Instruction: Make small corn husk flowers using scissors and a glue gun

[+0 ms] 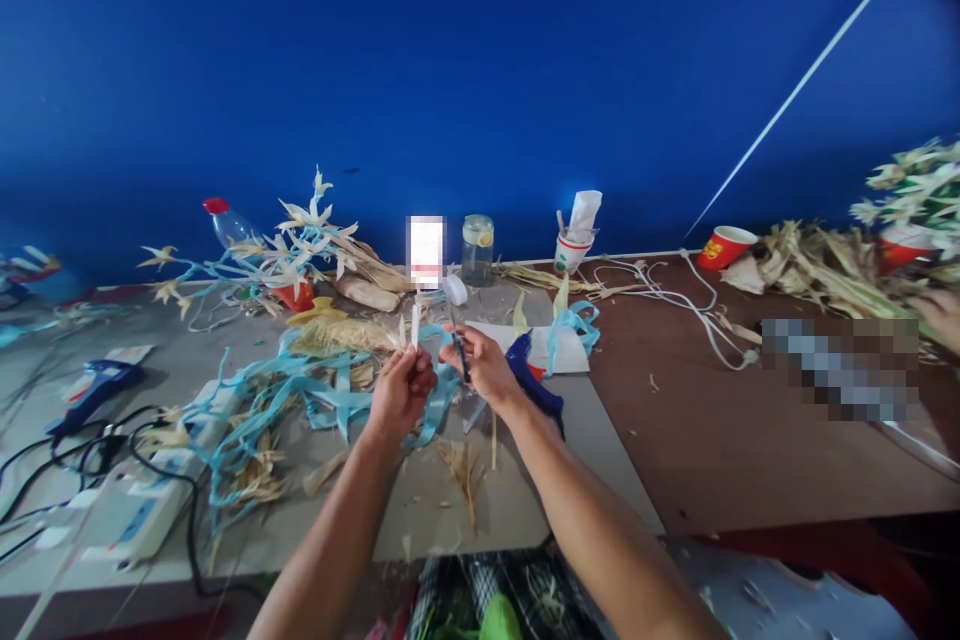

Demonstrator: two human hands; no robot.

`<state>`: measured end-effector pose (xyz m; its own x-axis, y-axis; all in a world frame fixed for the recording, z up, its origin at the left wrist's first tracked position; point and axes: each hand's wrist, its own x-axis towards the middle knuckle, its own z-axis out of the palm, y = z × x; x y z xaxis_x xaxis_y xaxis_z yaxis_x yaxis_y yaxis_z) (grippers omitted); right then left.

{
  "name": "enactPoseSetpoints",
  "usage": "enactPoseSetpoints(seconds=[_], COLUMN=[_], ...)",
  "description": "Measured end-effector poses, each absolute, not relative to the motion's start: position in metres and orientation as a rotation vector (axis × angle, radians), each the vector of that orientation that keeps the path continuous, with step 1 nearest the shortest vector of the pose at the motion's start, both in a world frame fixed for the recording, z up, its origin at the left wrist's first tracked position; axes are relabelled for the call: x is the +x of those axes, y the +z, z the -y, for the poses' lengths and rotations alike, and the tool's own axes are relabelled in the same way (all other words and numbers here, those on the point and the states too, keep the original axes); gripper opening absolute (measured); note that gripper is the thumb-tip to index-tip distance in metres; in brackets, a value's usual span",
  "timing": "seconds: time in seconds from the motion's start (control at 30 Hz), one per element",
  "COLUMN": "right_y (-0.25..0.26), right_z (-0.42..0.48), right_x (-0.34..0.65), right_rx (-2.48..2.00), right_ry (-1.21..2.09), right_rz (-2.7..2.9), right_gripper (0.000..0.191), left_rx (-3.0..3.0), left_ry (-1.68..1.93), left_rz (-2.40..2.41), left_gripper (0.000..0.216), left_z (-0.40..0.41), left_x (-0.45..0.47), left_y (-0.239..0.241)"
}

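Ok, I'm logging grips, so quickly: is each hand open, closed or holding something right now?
Left hand: closed, pinching pale corn-husk strips upright.
Right hand: closed on what looks like scissors.

- Desk (664,445), brown right part: a broad passage is being left along the front; the rear is being crossed by a white cable (694,301).
- Right fingers (452,356): rightward travel is being obstructed by a blue glue gun (547,398).
- Left fingers (422,380): leftward travel is being hindered by tangled light-blue ribbons (337,405), then a power strip (146,500).
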<state>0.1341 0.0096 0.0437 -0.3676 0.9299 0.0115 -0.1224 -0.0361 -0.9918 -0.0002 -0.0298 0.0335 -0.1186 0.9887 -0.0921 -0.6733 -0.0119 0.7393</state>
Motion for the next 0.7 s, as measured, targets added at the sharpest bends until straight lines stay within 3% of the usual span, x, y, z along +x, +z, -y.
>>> enactPoseSetpoints(seconds=[0.23,0.47,0.7], right_y=[0.027,0.034,0.039], right_z=[0.001,-0.007,-0.013], right_x=[0.121,0.121,0.127], right_rx=[-0.892,-0.8,-0.746], right_ry=[1.076,1.338,1.397], right_rz=[1.652,1.31,1.095], right_gripper=[0.036,0.058,0.05], left_rx=[0.442,0.529,0.641], left_ry=[1.516,1.429,1.27], left_rz=[-0.723,-0.77,-0.802], left_gripper=[0.021,0.021,0.025], left_z=[0.028,0.03,0.032], left_x=[-0.003,0.001,0.007], left_y=[0.034,0.031,0.026])
